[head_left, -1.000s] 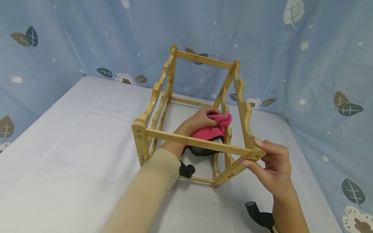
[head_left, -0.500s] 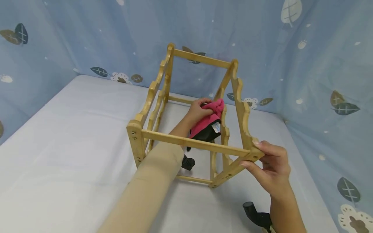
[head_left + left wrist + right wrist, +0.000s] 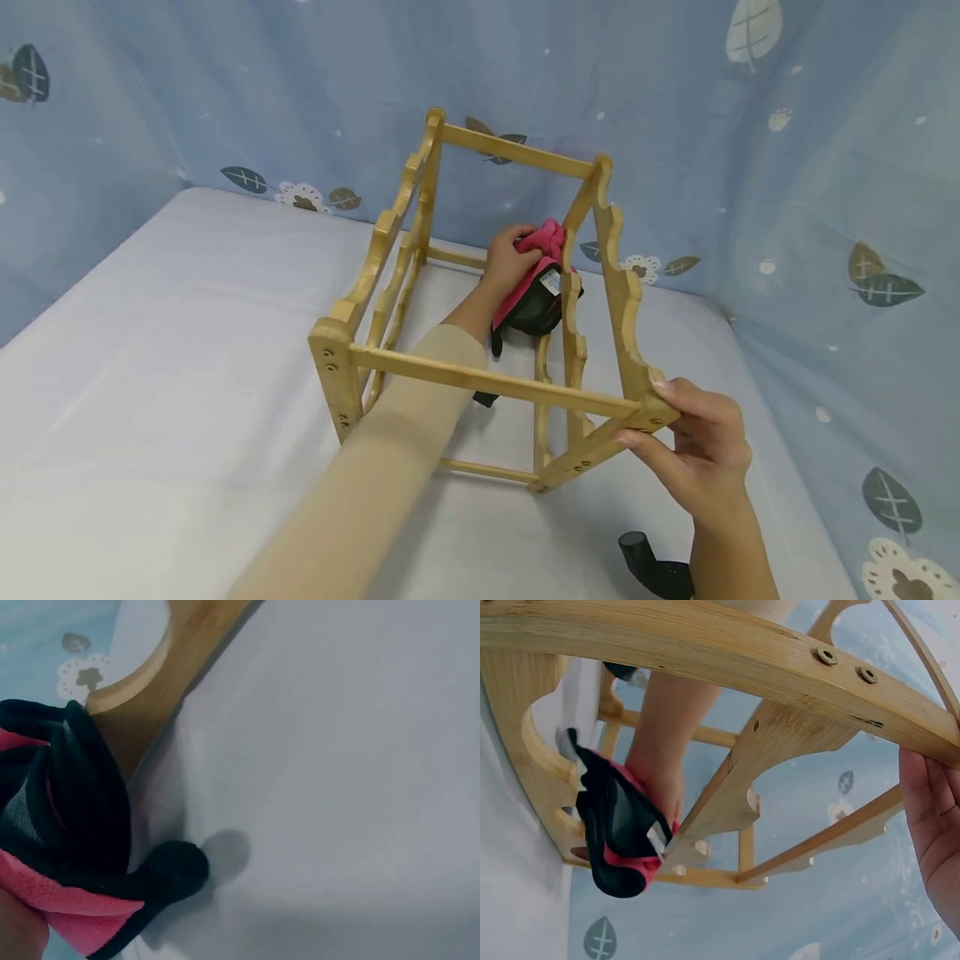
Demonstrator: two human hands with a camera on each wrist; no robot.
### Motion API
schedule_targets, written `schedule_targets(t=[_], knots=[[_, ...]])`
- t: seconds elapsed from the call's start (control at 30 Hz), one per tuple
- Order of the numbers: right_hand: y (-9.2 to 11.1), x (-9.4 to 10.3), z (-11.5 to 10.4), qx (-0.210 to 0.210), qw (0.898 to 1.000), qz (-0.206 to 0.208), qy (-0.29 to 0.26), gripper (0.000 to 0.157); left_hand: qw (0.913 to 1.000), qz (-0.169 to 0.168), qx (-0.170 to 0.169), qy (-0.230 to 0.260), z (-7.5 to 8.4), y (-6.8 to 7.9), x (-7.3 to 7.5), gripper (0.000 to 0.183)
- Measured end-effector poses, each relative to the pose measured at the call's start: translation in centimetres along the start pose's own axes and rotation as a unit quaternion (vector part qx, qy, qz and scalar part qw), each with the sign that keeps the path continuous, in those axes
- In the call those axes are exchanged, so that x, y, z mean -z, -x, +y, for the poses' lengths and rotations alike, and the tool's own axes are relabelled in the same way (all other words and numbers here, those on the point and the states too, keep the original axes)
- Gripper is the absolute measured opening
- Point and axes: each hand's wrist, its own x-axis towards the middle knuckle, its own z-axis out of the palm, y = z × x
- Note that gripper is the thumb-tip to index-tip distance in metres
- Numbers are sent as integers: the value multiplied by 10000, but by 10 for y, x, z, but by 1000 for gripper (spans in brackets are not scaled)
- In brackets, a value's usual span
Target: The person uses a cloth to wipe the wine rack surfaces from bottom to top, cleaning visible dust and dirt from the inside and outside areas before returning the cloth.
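A wooden rack (image 3: pixel 562 398) with wavy, scalloped slats stands on the white surface. My left hand (image 3: pixel 510 254) reaches inside it and grips a bunched pink cloth with black parts (image 3: pixel 536 307) and a white label. The cloth lies against a scalloped slat on the rack's right side. In the left wrist view, the cloth's black folds (image 3: pixel 90 795) meet a curved wooden slat (image 3: pixel 142 720). My right hand (image 3: pixel 701 454) pinches the rack's near right corner between thumb and fingers. From the right wrist, the cloth (image 3: pixel 619 817) shows beside a slat.
A blue curtain (image 3: pixel 300 100) with leaf prints hangs behind and along the sides. The white surface (image 3: pixel 187 375) extends around the rack. Black curved pieces show by the right wrist (image 3: pixel 652 571) and beneath the left forearm (image 3: pixel 485 398). The rack's front bar crosses above the left forearm.
My left hand has moved the cloth farther back along the rack's right inner side. My right hand keeps its hold on the corner. The rack sits slightly farther left in view.
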Motion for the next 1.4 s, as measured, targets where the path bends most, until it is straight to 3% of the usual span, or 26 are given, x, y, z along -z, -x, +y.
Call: schedule_targets(t=[0.2,0.33,0.47,0.53,0.63,0.8,1.0,1.2,1.4], knots=[[6,3,-4,-12,10000,86,-21,44,9976,99,-280,-621,5,-3,0,32],[8,2,-3,-10,9999,139,-40,44,9950,514,-362,-777,7,-4,16,27],[7,2,-1,-25,9998,160,-99,44,9956,793,-253,-438,13,-5,38,21],[7,1,0,7,9997,185,-145,44,9974,608,-133,-356,16,-5,47,20],[7,1,2,77,9996,209,-175,44,9989,15,99,-455,14,-4,53,23],[6,0,4,26,9997,169,-165,45,9945,-667,532,-615,-11,6,50,35],[6,-3,4,121,9994,237,-221,45,9873,-1051,641,-1002,-35,13,40,41],[3,-5,4,170,9988,287,-350,44,9687,-1394,464,-2001,-34,12,35,40],[1,-5,6,255,9972,419,-571,43,9606,-1510,487,-2282,-33,12,31,42]])
